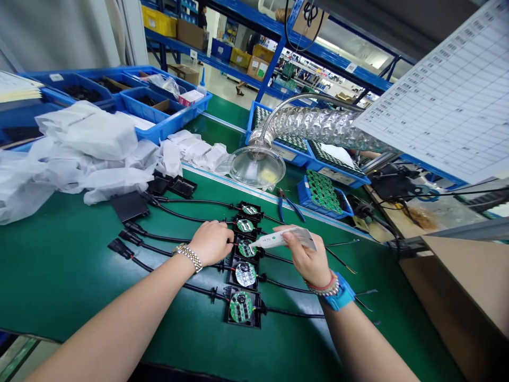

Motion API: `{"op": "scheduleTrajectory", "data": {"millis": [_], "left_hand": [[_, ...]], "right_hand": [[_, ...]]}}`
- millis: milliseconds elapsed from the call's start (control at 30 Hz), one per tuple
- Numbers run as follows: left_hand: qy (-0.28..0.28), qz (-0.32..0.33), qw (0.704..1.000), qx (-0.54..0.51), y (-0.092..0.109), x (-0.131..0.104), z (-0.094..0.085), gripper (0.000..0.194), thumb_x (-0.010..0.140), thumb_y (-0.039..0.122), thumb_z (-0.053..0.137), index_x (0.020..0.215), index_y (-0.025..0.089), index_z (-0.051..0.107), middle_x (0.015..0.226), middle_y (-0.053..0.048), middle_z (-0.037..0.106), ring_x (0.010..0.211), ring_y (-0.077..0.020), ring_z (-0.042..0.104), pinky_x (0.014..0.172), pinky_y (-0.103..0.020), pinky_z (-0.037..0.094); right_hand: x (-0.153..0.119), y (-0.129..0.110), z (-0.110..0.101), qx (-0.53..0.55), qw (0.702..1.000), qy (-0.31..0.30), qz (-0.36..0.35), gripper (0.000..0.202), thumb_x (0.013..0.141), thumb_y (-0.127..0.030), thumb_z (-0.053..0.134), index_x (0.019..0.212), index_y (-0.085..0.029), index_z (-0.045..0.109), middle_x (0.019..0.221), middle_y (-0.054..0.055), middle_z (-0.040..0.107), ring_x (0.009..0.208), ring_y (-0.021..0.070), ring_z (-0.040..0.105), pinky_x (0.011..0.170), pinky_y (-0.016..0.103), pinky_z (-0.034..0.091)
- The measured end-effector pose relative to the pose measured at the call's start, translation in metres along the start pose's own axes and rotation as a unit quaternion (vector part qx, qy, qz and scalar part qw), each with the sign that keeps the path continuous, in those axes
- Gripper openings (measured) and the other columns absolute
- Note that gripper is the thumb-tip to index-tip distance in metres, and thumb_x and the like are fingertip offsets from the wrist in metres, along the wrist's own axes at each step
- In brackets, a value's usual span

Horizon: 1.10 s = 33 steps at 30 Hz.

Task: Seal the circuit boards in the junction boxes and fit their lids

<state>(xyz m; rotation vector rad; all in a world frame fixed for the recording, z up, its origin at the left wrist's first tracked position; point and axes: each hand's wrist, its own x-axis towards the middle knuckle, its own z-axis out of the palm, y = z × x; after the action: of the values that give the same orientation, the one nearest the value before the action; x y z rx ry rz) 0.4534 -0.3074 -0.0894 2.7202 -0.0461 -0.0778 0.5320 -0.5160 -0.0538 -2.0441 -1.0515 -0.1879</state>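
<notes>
A row of several black housings runs toward me, each holding a round green circuit board, with black cables leaving both sides. In my right hand [312,257] is a white glue tube [274,239]; its nozzle points down at the middle circuit board [247,248]. My left hand [211,243] is closed at the left edge of that same housing, by its cable; the fingertips hide what they pinch. Nearer to me lie another circuit board [245,274] and the nearest circuit board [240,306]. Black connectors [119,247] end the cables on the left.
Blue-handled pliers [289,204] lie beyond the row, near a fume extraction hood [257,167]. A blue bin of green boards [322,193] stands at the back right. White wrapped packets [87,132] are heaped at the left, before blue trays [159,124]. A cardboard box [457,286] stands right.
</notes>
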Motion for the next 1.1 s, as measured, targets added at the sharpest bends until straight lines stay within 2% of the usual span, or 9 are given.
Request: {"op": "scheduleTrajectory", "data": {"millis": [167,300,1100], "left_hand": [[-0.004,0.006,1.0,0.006,0.0,0.0,0.0,0.018,0.079,0.028,0.051,0.083,0.022,0.068,0.087,-0.004,0.065,0.084,-0.0224,0.056,0.073,-0.034,0.041],[-0.003,0.004,1.0,0.006,0.0,0.0,0.001,0.018,0.078,0.028,0.051,0.083,0.022,0.068,0.087,-0.004,0.065,0.085,-0.0228,0.056,0.073,-0.035,0.042],[-0.01,0.005,1.0,0.009,0.001,-0.001,-0.002,0.019,0.079,0.029,0.05,0.082,0.022,0.068,0.086,-0.005,0.064,0.084,-0.0211,0.056,0.073,-0.033,0.042]], "right_hand": [[0.008,0.001,0.016,0.003,1.0,-0.006,-0.008,0.025,0.089,-0.03,0.045,0.082,-0.018,0.066,0.072,0.002,0.067,0.061,0.0138,0.061,0.057,0.024,0.048],[0.012,0.0,0.021,0.01,1.0,-0.012,-0.02,0.024,0.089,-0.028,0.045,0.081,-0.018,0.065,0.075,0.002,0.068,0.064,0.0138,0.062,0.058,0.023,0.048],[-0.001,-0.011,0.004,-0.038,0.994,-0.046,-0.09,0.021,0.089,-0.023,0.044,0.084,-0.019,0.064,0.075,0.002,0.067,0.062,0.013,0.061,0.058,0.024,0.049]]}}
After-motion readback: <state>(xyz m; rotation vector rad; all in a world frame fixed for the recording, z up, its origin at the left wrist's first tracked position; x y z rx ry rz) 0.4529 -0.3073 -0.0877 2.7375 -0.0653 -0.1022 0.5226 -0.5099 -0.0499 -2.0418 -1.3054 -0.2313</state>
